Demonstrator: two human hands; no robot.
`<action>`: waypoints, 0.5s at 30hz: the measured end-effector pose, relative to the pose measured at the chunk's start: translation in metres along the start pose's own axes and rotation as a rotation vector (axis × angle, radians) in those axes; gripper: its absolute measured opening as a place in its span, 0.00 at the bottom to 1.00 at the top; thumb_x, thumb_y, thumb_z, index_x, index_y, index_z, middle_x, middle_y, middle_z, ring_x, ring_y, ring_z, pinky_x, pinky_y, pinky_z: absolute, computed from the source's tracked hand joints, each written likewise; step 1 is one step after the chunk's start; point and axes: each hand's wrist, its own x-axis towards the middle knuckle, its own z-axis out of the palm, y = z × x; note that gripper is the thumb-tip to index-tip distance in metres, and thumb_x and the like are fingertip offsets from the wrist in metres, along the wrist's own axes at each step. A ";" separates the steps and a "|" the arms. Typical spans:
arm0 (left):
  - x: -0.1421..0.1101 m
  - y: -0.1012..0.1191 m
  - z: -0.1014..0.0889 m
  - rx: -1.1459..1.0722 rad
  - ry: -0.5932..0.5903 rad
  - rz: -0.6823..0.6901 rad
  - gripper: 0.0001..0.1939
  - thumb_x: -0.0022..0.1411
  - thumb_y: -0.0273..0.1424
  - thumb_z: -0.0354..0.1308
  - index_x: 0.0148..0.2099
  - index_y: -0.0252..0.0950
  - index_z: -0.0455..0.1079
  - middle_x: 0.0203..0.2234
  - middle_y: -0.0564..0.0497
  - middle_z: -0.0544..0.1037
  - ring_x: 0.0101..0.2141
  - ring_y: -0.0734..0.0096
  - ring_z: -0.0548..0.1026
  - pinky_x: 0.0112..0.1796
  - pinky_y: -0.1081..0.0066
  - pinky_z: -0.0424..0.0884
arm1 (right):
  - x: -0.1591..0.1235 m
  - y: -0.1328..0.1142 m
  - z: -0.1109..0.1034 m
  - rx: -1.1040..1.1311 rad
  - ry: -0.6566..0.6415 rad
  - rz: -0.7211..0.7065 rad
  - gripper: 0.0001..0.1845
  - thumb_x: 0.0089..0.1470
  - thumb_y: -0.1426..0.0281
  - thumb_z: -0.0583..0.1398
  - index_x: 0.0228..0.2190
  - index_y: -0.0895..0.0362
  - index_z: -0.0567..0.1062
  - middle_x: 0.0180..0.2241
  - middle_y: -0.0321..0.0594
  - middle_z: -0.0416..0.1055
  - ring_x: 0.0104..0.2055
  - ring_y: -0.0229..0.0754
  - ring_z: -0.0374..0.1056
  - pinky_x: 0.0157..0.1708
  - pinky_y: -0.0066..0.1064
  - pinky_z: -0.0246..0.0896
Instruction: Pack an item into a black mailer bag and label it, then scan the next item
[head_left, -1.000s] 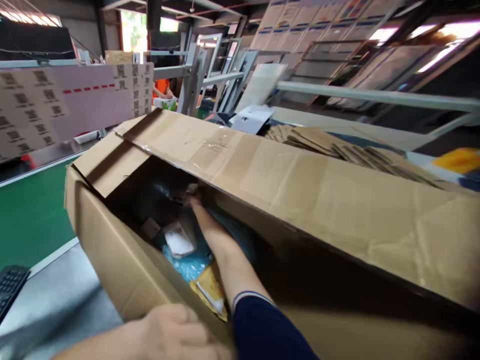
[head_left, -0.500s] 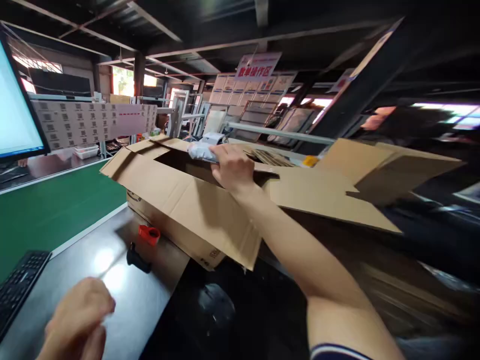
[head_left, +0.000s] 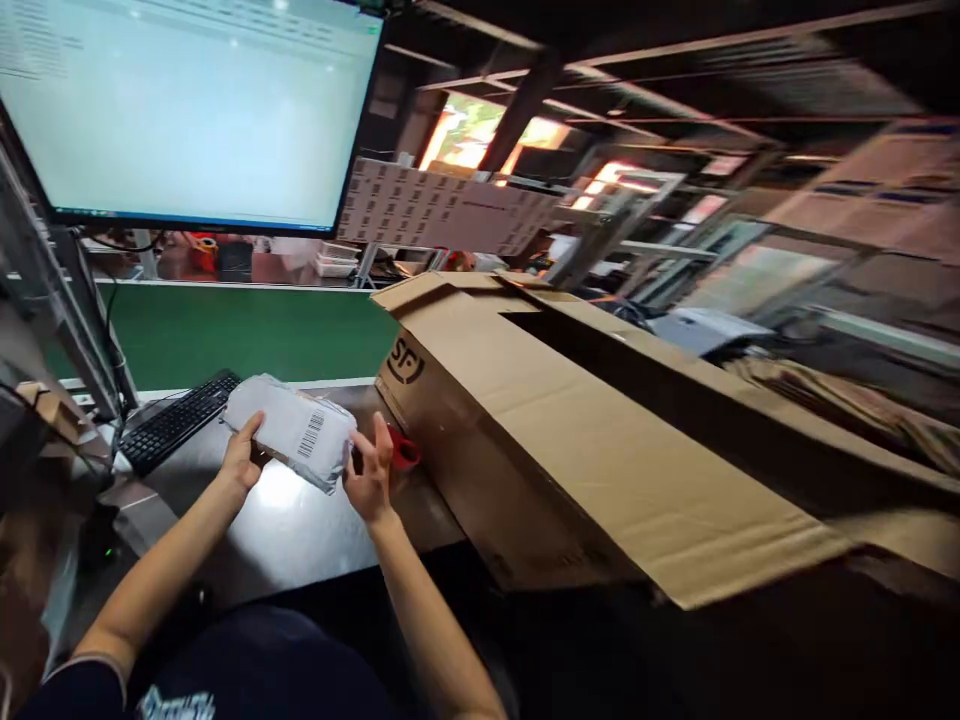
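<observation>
I hold the grey poly-mailer parcel above the counter near its front edge: left hand and right hand each closed on one end. I judge it light, soft, slippery; end grips suit, barcode label uncovered.

A second ago the right hand was reaching deep inside the box, and half a second ago it was lifting a grey parcel over the box's rim. Now it is out of the box, at lower left of the frame, gripping the parcel's right end. The left hand, then empty and low in the frame, now grips the left end. The view has swung left, so the monitor fills the upper left.
</observation>
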 end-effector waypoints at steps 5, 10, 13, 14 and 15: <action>0.000 -0.039 -0.052 -0.105 0.150 0.076 0.03 0.68 0.24 0.61 0.44 0.34 0.73 0.35 0.49 0.83 0.36 0.69 0.81 0.42 0.69 0.79 | -0.055 0.053 0.069 0.753 -0.117 0.774 0.36 0.47 0.45 0.66 0.53 0.44 0.64 0.58 0.47 0.73 0.61 0.56 0.74 0.55 0.55 0.74; -0.017 -0.097 -0.128 0.129 0.263 -0.113 0.05 0.65 0.21 0.61 0.35 0.35 0.71 0.34 0.49 0.81 0.38 0.69 0.81 0.42 0.70 0.74 | -0.057 0.098 0.114 0.506 -0.174 0.897 0.25 0.42 0.52 0.65 0.40 0.48 0.66 0.37 0.35 0.76 0.40 0.45 0.77 0.42 0.38 0.74; -0.038 -0.118 -0.172 0.282 0.204 -0.377 0.04 0.62 0.26 0.67 0.37 0.32 0.74 0.37 0.43 0.82 0.36 0.62 0.82 0.40 0.66 0.74 | -0.018 0.120 0.133 0.370 -0.318 0.893 0.22 0.43 0.58 0.66 0.40 0.52 0.70 0.30 0.33 0.74 0.34 0.44 0.73 0.36 0.35 0.72; -0.044 -0.122 -0.181 0.316 0.164 -0.412 0.06 0.60 0.27 0.69 0.38 0.32 0.76 0.38 0.41 0.83 0.36 0.61 0.82 0.40 0.66 0.74 | -0.004 0.126 0.139 0.314 -0.366 0.872 0.21 0.44 0.60 0.66 0.40 0.53 0.71 0.29 0.34 0.73 0.35 0.45 0.73 0.37 0.36 0.72; -0.049 -0.123 -0.189 0.347 0.124 -0.399 0.09 0.59 0.28 0.70 0.41 0.32 0.77 0.39 0.40 0.83 0.36 0.62 0.82 0.40 0.66 0.75 | 0.008 0.130 0.144 0.252 -0.407 0.838 0.20 0.46 0.61 0.65 0.41 0.54 0.72 0.29 0.35 0.73 0.39 0.47 0.74 0.41 0.37 0.73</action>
